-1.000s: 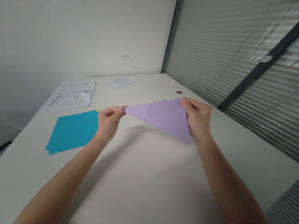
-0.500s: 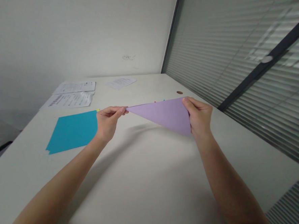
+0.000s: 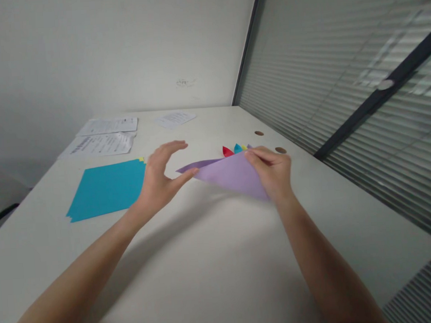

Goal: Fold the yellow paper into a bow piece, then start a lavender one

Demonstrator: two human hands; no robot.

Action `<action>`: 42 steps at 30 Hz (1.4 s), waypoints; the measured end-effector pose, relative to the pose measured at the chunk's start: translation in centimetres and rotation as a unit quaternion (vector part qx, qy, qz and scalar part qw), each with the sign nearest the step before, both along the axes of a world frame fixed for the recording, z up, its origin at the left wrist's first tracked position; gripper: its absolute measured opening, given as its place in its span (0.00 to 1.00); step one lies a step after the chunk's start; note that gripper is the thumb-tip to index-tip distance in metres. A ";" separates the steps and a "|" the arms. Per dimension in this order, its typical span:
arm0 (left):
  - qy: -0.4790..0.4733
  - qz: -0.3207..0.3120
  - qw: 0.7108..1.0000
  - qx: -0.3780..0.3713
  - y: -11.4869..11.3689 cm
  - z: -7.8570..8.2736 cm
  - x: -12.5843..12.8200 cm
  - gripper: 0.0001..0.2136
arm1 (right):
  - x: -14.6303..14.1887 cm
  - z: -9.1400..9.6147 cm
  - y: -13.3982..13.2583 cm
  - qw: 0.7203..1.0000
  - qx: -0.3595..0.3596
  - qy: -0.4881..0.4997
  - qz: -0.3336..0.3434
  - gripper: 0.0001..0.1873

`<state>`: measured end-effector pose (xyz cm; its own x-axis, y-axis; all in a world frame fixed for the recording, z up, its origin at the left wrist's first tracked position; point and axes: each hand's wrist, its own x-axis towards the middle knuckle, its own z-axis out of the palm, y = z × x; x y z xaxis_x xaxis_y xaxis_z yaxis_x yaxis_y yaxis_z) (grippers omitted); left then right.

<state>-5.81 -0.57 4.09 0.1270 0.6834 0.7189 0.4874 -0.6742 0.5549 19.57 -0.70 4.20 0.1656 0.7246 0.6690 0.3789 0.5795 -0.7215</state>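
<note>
A folded sheet of purple paper (image 3: 227,175) is held above the white table, its two layers parted at the left end. My right hand (image 3: 272,170) pinches it by the upper right edge, thumb in front. My left hand (image 3: 161,174) is open, thumb and fingers spread apart, with the thumb tip at the paper's left corner. Behind the purple paper, small folded paper pieces lie on the table: a red piece (image 3: 227,151), a blue piece (image 3: 237,148) and partly hidden yellow and purple ones.
Teal paper sheets (image 3: 107,190) lie in a stack on the left, a bit of yellow at one corner. Printed sheets (image 3: 105,144) are at the back left, another printed page (image 3: 175,119) farther back. Window blinds (image 3: 341,76) line the right side.
My left hand has let go of the paper's left corner and spread its fingers. The purple paper's layers have come apart there. My right hand has shifted slightly left with the paper.
</note>
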 end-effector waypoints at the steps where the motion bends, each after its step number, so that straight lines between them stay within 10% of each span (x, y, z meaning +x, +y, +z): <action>1: 0.021 -0.001 1.000 -0.008 -0.8 0.5 0.3 0.22 | -0.7 0.0 -0.4 1.000 0.002 -0.018 0.026 0.06; 11: -0.022 -0.122 0.973 -0.193 -2.7 2.0 2.7 0.09 | -3.9 0.6 -3.3 0.988 -0.054 -0.070 0.127 0.07; 42: -0.044 -0.107 0.977 -0.178 -3.2 1.8 2.8 0.07 | -3.9 1.2 -3.4 0.990 -0.061 -0.062 0.109 0.05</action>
